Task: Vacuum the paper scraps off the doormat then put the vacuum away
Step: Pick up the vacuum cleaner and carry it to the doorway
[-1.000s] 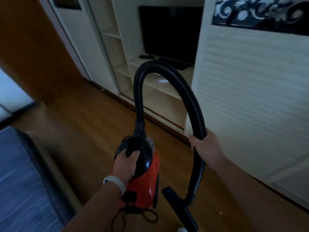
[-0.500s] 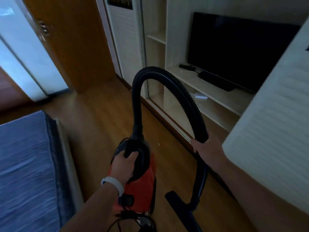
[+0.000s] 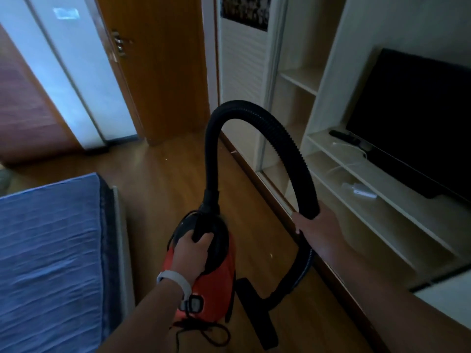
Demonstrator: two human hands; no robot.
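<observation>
Our left hand (image 3: 192, 253) curls round the top handle of the red vacuum (image 3: 216, 286), near us over the wooden floor (image 3: 163, 189), right of the bed (image 3: 51, 250). Our right hand (image 3: 317, 230) grips its black hose (image 3: 288, 149).

A brown wooden floor (image 3: 158, 189) runs through a dim room. At the left stands a bed (image 3: 51, 250) with a blue cover. Ahead is an orange-brown wooden door (image 3: 163, 72) with a metal handle (image 3: 118, 47), beside pale, bright panels (image 3: 76, 72). A white slatted cupboard door (image 3: 242, 72) follows to its right. Along the right wall, pale open shelves (image 3: 356, 189) hold a dark television (image 3: 420, 118), a black remote (image 3: 341, 135) and a white cable (image 3: 344, 166).
</observation>
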